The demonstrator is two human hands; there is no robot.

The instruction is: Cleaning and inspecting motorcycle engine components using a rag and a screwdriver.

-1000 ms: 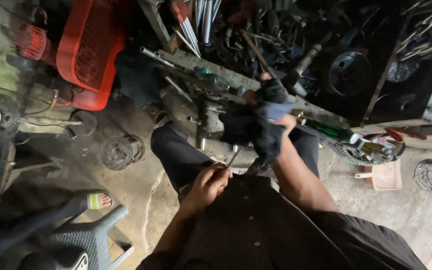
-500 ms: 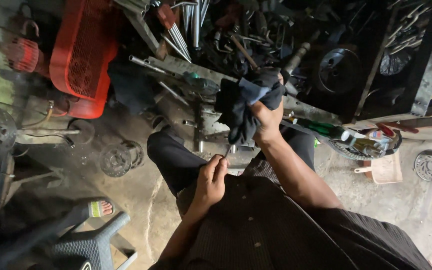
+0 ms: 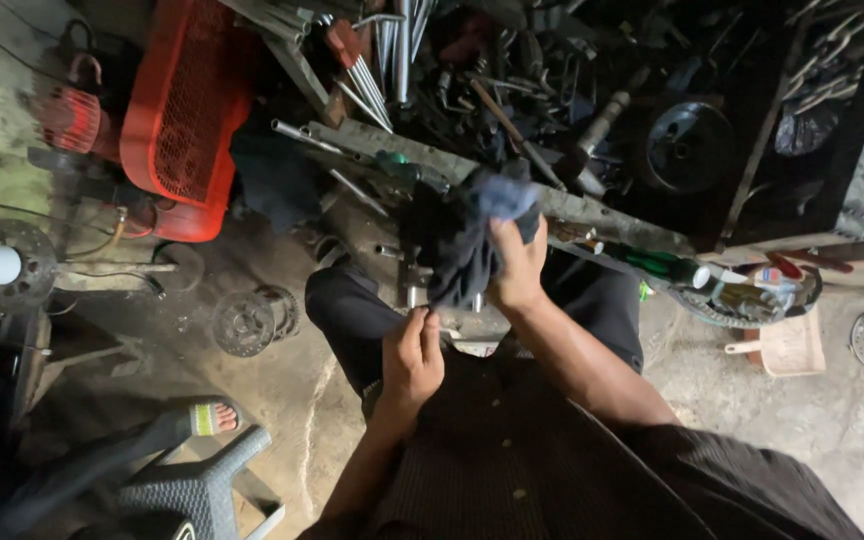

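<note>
My right hand [image 3: 518,268] is raised over my lap and grips a dark blue-black rag [image 3: 467,240] that hangs down from its fingers. My left hand [image 3: 412,355] sits lower, near my left thigh, with its fingertips pinched at the rag's lower edge. A small metal part [image 3: 414,296] shows just under the rag, mostly hidden. I am seated in dark trousers and a dark shirt.
A red mesh crate [image 3: 182,110] stands at the upper left. A cluttered rack of metal rods, tools and a black wheel [image 3: 687,145] fills the top. Gears [image 3: 244,322] lie on the dirty floor. Another person's sandalled foot [image 3: 214,416] rests by a dark plastic stool [image 3: 187,490].
My right hand has brought the rag lower and nearer my lap. My left hand has risen from my thigh to the rag's lower edge.
</note>
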